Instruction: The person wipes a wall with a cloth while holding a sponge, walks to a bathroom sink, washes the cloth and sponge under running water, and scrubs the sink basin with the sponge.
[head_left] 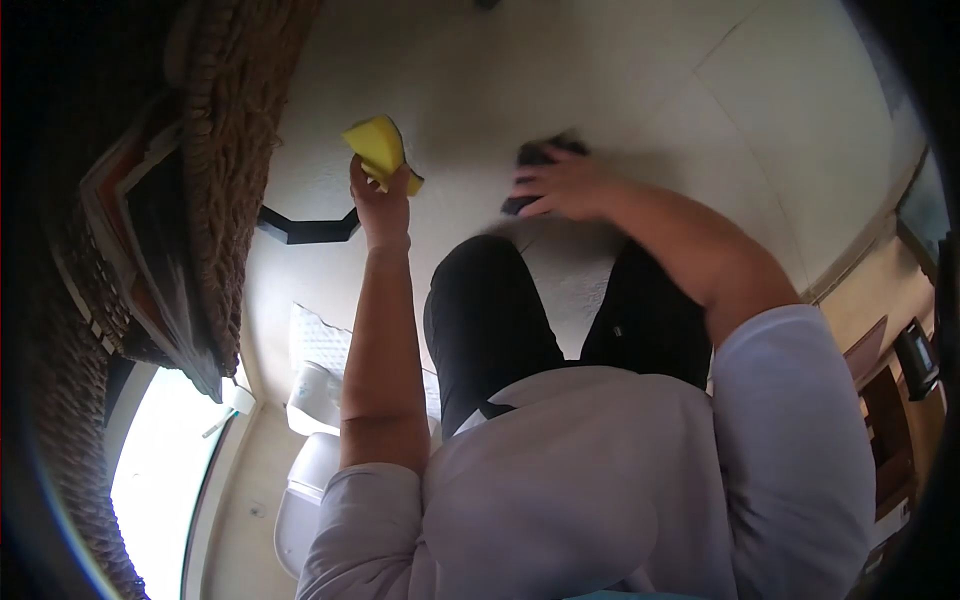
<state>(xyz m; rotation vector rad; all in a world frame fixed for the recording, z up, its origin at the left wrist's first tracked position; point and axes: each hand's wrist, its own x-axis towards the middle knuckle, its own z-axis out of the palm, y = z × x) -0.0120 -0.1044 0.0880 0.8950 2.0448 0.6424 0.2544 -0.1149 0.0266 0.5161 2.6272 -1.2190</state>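
So, closest to the lens we've got a light shirt (575, 490), with black trousers (480, 310) just past it, knees bent over a pale floor (640, 70). Off along the left edge of that floor there's a big woven basket (225, 130), and a black angled bar (310, 232) sits between it and our left hand (380, 205).

That left hand is gripping a yellow sponge (376, 143), thumb and fingers closed around its lower end, so the sponge sticks up past the fingertips and looks bent. It's on the basket side of the floor, nearer the left edge than the right. We can't tell if it touches the floor or hangs just above it.

Our right hand (572, 188) is spread over a dark bundle (533, 153), out in front of the knees and well in from the floor's right edge. It's all pretty blurred, so we can't say if the fingers are actually clenched on it.

Handling-wise, we'd guess the sponge is light, squishy and hard to break, maybe slippery if wet. Best hold is across the thick middle, not one end. The bundle's probably soft cloth, floppy too, so we'd go with a flat palm.
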